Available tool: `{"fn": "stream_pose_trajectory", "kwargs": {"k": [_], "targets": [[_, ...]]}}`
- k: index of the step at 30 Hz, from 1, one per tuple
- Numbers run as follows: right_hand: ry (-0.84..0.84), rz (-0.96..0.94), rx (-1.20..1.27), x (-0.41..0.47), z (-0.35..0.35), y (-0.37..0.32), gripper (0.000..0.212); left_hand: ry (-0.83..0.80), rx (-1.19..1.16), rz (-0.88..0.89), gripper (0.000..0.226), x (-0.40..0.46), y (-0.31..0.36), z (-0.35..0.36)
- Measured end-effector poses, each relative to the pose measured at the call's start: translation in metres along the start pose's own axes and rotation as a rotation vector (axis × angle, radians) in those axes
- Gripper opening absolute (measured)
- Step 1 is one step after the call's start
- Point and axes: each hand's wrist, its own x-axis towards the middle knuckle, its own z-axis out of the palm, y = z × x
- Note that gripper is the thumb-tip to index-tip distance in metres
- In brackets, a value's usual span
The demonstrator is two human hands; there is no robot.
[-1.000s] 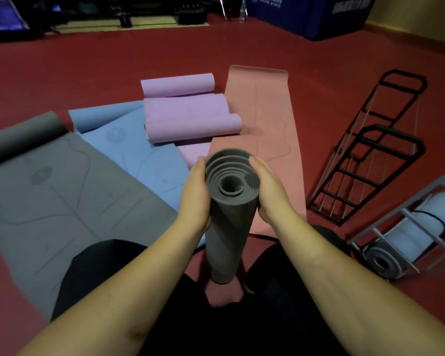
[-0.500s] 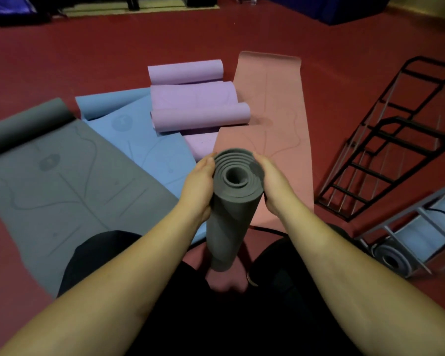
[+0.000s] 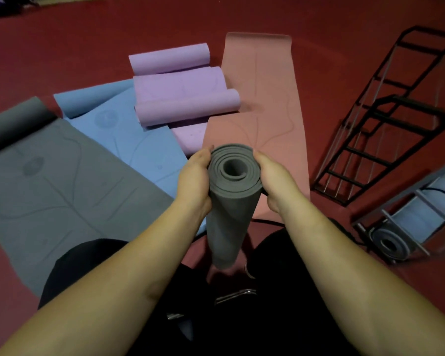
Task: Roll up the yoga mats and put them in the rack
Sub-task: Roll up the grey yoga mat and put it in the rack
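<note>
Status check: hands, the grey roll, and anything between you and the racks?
Left hand and right hand both grip the rolled grey mat, upright. Grey rack at right holds one blue roll; black rack holds none. Bare floor between.

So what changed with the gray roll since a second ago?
Not much: both hands, left hand and right hand, keep holding the gray roll upright by its top end. The view drifted slightly. The flat mats and racks stayed put.
</note>
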Motion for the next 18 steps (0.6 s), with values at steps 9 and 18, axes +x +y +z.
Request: {"fn": "stream_pose_trajectory", "kwargs": {"k": [9,18], "targets": [[0.044,0.082,0.134,0.053,-0.085,-0.017,0.034,-0.620,1.289,0.774,0.091,0.031,-0.026,0.050],[0.169,-0.040,0.847,0.111,-0.209,0.041,0.068,-0.761,1.511,0.880,0.076,0.065,-0.083,0.201]]}}
